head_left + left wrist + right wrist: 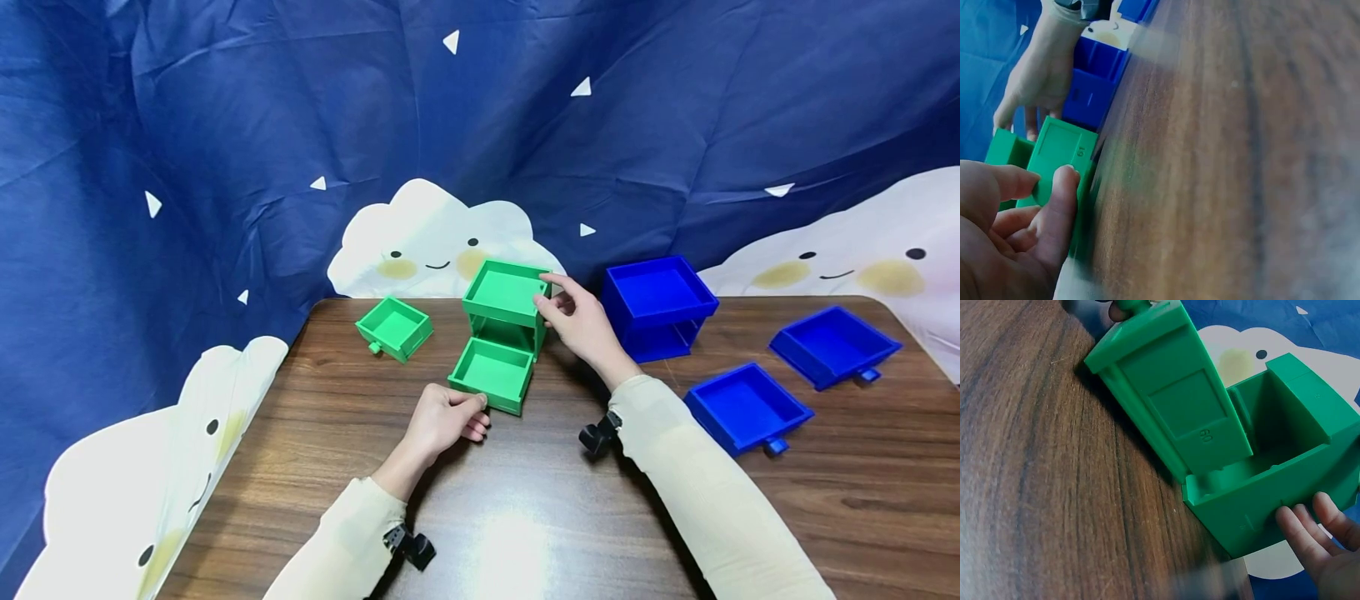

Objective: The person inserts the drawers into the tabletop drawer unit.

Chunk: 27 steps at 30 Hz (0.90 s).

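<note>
- Left hand [442,419] pinches front of near green drawer [493,371]; right hand [583,323] touches green cabinet's [501,311] right side, fingers fairly straight
- Near green drawer: back end at cabinet's lower front opening
- Other green drawer [393,323]: left on desk [300,450]
- Right: blue cabinet [662,287], two blue drawers [748,402]

Drawer [491,372] before cabinet [506,293], second drawer [394,327] to left, second cabinet [662,290] to right

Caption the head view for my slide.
Left hand holding a green drawer at the front of a green cabinet, right hand touching the cabinet.
</note>
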Motion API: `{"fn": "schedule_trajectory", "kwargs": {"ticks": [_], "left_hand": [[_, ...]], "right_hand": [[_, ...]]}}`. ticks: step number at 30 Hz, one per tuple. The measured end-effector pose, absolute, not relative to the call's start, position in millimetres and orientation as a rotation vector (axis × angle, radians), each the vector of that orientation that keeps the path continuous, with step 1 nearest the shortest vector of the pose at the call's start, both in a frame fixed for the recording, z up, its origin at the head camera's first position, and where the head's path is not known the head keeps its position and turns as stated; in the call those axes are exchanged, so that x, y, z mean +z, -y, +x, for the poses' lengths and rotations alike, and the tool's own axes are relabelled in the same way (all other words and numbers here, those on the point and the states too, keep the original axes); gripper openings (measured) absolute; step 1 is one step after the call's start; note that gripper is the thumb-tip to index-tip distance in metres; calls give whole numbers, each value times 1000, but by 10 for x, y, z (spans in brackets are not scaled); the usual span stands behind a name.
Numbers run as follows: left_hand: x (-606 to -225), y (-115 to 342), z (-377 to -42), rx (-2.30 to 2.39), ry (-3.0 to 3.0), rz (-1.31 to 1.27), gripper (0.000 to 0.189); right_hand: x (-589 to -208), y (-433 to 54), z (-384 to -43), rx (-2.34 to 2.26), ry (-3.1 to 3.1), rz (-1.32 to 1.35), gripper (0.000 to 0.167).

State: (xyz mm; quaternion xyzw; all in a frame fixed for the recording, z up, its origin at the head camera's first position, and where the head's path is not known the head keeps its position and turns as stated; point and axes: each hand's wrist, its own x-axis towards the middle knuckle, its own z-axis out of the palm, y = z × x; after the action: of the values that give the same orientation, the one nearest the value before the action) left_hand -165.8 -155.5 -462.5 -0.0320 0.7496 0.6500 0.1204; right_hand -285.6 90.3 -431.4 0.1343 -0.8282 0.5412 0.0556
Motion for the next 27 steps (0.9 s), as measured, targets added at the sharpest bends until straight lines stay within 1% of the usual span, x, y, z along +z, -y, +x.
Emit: {"fn": "schedule_trajectory", "kwargs": {"ticks": [27], "left_hand": [[-4651,1520,-1794,1898,-2194,-95,28]], "right_hand": [[-4324,-892,-2851,1633,2507,405,48]]}}
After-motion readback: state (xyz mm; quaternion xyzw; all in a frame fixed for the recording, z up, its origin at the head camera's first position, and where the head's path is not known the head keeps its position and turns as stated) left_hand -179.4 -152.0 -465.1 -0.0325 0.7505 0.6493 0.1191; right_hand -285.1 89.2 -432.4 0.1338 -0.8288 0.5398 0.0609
